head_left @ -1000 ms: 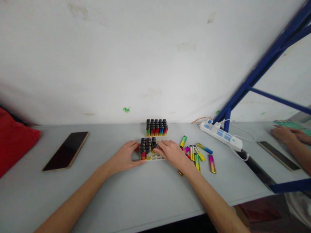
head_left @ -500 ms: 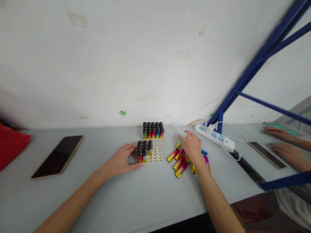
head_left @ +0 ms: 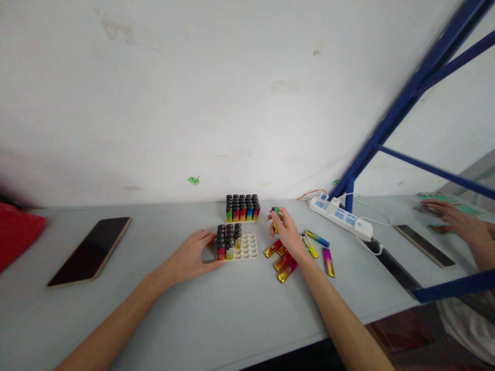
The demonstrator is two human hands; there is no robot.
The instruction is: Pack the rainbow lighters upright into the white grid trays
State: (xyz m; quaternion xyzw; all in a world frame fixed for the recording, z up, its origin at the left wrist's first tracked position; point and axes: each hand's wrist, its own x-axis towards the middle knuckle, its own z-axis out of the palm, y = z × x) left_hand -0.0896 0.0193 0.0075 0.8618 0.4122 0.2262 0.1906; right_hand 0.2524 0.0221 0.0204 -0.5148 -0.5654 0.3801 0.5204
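A white tray with round-edged slots [head_left: 250,248] lies on the table, its left part filled with several upright black-topped lighters [head_left: 220,251]. My left hand [head_left: 192,252] grips the tray's left side, thumb at the front corner and fingers behind. Raised to the right of the tray, my right hand [head_left: 288,233] pinches one green-and-yellow lighter [head_left: 276,220] upright. Below and beside that hand lie several loose shiny lighters [head_left: 286,271], among them a blue-and-gold lighter [head_left: 317,238] and a purple-and-gold lighter [head_left: 329,263].
Against the wall stands a full block of upright lighters [head_left: 243,212]. A white power strip [head_left: 340,216] and a blue metal frame [head_left: 350,190] are on the right. A dark phone [head_left: 91,252] and a red bag [head_left: 17,234] lie left. Another person's hands [head_left: 460,219] work beyond the frame.
My right hand has lifted a lighter from the loose pile and moved left towards the tray. My left hand stays at the tray. The other person's hands have shifted.
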